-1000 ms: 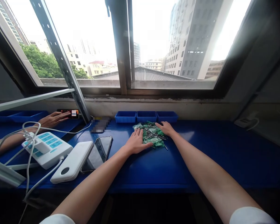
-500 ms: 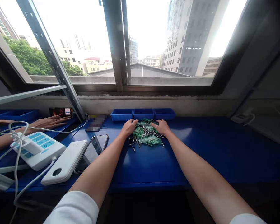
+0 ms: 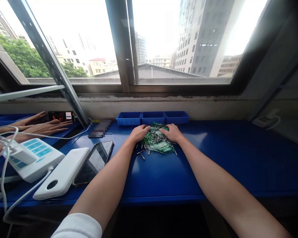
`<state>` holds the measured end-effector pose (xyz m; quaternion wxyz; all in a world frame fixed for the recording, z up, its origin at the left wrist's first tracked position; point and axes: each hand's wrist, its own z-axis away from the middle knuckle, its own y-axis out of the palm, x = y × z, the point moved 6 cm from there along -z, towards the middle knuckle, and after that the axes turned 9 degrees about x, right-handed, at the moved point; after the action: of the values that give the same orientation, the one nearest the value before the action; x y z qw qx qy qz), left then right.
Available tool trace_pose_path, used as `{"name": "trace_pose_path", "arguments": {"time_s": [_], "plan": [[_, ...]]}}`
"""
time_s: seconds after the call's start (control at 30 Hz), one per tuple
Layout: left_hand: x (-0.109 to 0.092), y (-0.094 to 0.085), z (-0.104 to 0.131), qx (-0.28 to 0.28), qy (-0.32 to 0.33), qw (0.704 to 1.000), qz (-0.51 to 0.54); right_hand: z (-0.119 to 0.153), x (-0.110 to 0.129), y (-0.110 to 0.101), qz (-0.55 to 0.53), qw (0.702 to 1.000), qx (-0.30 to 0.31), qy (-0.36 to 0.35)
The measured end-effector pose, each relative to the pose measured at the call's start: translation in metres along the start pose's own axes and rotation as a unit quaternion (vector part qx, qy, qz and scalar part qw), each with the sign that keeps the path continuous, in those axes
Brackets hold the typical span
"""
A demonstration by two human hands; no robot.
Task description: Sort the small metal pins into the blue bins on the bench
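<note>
A heap of thin metal rods (image 3: 149,149) and crumpled green plastic (image 3: 164,146) lies on the blue tabletop (image 3: 161,178). My left hand (image 3: 139,133) rests against the heap's left side, thumb apart from the fingers. On the right side, my right hand (image 3: 173,133) touches the heap, its thumb reaching inward over the pieces. Both hands look open and cupped around the pile, though the far fingertips are partly hidden. A few loose rods stick out toward me at the front edge of the heap.
Three joined blue bins (image 3: 152,118) stand behind the heap. To the left are a phone (image 3: 94,163), a white power bank (image 3: 62,173) and a power strip (image 3: 34,158) with cables. Another person's hands (image 3: 44,129) lie farther left, near a lit phone (image 3: 61,116) and a metal post (image 3: 72,99).
My view has shifted slightly. Both hands stay at the sides of the heap, the left a little farther in. One of the other person's hands has moved up toward the lit phone.
</note>
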<state>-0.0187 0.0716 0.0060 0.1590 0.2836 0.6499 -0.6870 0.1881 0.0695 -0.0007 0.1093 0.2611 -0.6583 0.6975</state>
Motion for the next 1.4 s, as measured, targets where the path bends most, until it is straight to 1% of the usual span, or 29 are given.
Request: {"name": "trace_pose_path", "arguments": {"time_s": [0.17,0.27,0.33,0.4,0.47,0.53,0.63,0.77,0.9,0.97,1.03,1.13,1.2,1.27,1.33,1.4], "plan": [[0.001,0.002,-0.004,-0.006,0.014,0.998,-0.053,0.002,0.003,-0.007,0.005,0.999,-0.048,-0.025],[0.0,0.0,-0.004,-0.023,0.016,0.997,-0.068,0.008,0.017,-0.012,0.036,0.993,-0.076,-0.085],[-0.004,-0.002,-0.003,-0.039,0.021,0.996,-0.079,0.014,0.031,-0.011,0.062,0.985,-0.071,-0.145],[-0.009,-0.002,-0.001,-0.049,0.031,0.994,-0.09,0.018,0.044,-0.007,0.088,0.978,-0.042,-0.185],[-0.015,-0.003,0.0,-0.054,0.039,0.993,-0.1,0.018,0.05,-0.001,0.104,0.978,-0.005,-0.182],[-0.019,-0.003,0.001,-0.059,0.044,0.991,-0.107,0.017,0.05,0.003,0.11,0.981,0.028,-0.155],[-0.024,-0.003,0.002,-0.071,0.058,0.989,-0.112,0.012,0.047,0.005,0.105,0.986,0.049,-0.119],[-0.03,-0.004,0.005,-0.085,0.076,0.987,-0.117,0.008,0.044,0.003,0.095,0.988,0.034,-0.114],[-0.036,-0.006,0.009,-0.101,0.099,0.983,-0.113,0.009,0.046,-0.002,0.071,0.988,-0.01,-0.138],[-0.039,-0.008,0.011,-0.115,0.112,0.982,-0.095,0.014,0.051,-0.008,0.035,0.985,-0.043,-0.163],[-0.041,-0.011,0.013,-0.134,0.132,0.981,-0.055,0.02,0.056,-0.017,-0.027,0.977,-0.085,-0.196],[-0.041,-0.017,0.013,-0.163,0.171,0.97,0.063,0.03,0.061,-0.03,-0.157,0.947,-0.13,-0.247],[-0.04,-0.017,0.011,-0.156,0.194,0.955,0.16,0.032,0.06,-0.035,-0.246,0.925,-0.129,-0.259],[-0.038,-0.015,0.009,-0.139,0.203,0.94,0.235,0.029,0.055,-0.034,-0.311,0.912,-0.108,-0.245],[-0.038,-0.014,0.008,-0.136,0.208,0.929,0.275,0.026,0.05,-0.033,-0.341,0.906,-0.1,-0.23],[-0.04,-0.016,0.011,-0.155,0.222,0.919,0.285,0.025,0.047,-0.033,-0.332,0.906,-0.127,-0.231]]}}
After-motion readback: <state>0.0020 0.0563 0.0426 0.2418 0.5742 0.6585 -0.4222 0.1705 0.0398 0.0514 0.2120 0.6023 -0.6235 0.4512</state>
